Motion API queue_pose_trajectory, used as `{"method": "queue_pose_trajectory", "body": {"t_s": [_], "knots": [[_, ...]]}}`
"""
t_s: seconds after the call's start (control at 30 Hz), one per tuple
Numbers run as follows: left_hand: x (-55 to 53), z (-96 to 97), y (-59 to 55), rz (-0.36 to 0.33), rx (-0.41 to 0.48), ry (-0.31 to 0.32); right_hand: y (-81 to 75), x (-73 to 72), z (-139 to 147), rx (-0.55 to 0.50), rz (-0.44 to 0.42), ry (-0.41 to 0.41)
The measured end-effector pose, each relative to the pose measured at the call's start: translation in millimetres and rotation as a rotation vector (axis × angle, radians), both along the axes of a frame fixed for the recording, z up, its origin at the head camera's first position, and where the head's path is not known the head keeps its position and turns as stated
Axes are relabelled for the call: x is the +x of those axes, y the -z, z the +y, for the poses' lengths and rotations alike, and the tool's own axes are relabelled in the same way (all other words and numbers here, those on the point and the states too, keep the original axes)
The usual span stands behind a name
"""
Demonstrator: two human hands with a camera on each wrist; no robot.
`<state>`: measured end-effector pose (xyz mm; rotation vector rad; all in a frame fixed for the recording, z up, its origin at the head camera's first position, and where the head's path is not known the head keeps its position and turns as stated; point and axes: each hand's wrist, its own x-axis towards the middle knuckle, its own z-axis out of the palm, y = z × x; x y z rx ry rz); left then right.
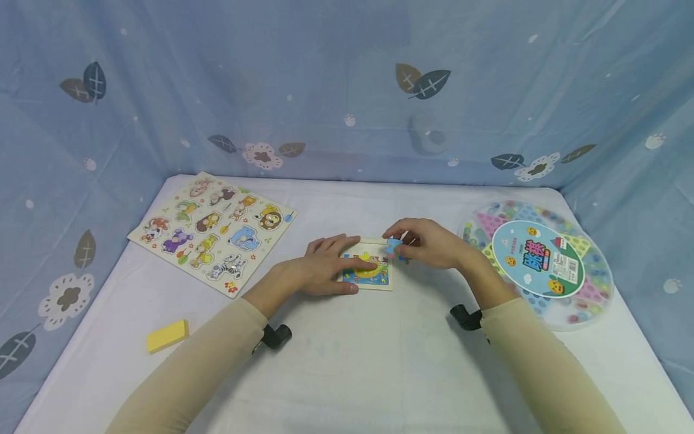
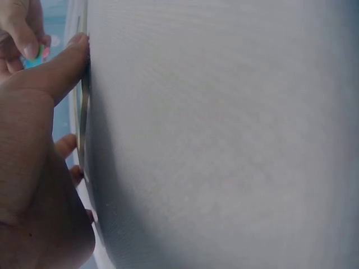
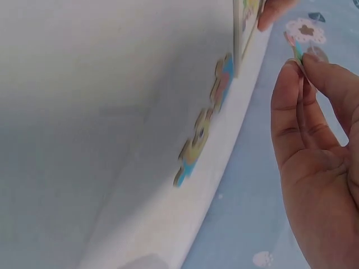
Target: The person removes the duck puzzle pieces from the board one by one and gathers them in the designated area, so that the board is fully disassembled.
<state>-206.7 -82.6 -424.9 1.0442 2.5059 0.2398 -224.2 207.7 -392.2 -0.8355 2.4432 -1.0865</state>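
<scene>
On desk [image 1: 374,361], centre: puzzle board [image 1: 382,279], flat
Left hand [image 1: 324,268]: fingers extended, resting on board, grip holds nothing
Right hand [image 1: 431,242]: grip pinches blue piece [image 1: 393,245] at board's far right corner
Loose pieces [image 3: 195,140]: two, on desk beside board
Far left: animal board [image 1: 214,232]
Near left: yellow block [image 1: 167,336]
Right: round game box [image 1: 537,259], lying flat
</scene>
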Motion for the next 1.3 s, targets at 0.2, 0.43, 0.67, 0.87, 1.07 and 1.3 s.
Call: {"method": "queue_pose_trajectory", "body": {"t_s": [0.2,0.43,0.67,0.87,1.07,1.3], "knots": [[0.6,-0.5,0.6,-0.001,0.007,-0.001,-2.0,2.3,14.7,0.01,-0.002,0.019],[1.2,-1.1,1.3,-0.001,0.021,-0.003,-5.9,5.5,34.4,0.037,0.016,0.037],[1.8,-1.4,1.6,0.011,0.021,0.0,-3.4,8.1,57.9,0.091,0.036,0.081],[1.9,-1.2,1.7,0.004,0.031,0.002,-1.3,9.1,74.0,0.118,0.037,0.107],[1.2,-1.1,3.5,-0.005,0.034,-0.003,-2.7,12.2,82.3,0.144,0.018,0.107],[1.2,-1.1,3.1,-0.001,0.031,-0.001,-5.4,14.8,87.1,0.166,0.048,0.08]]}}
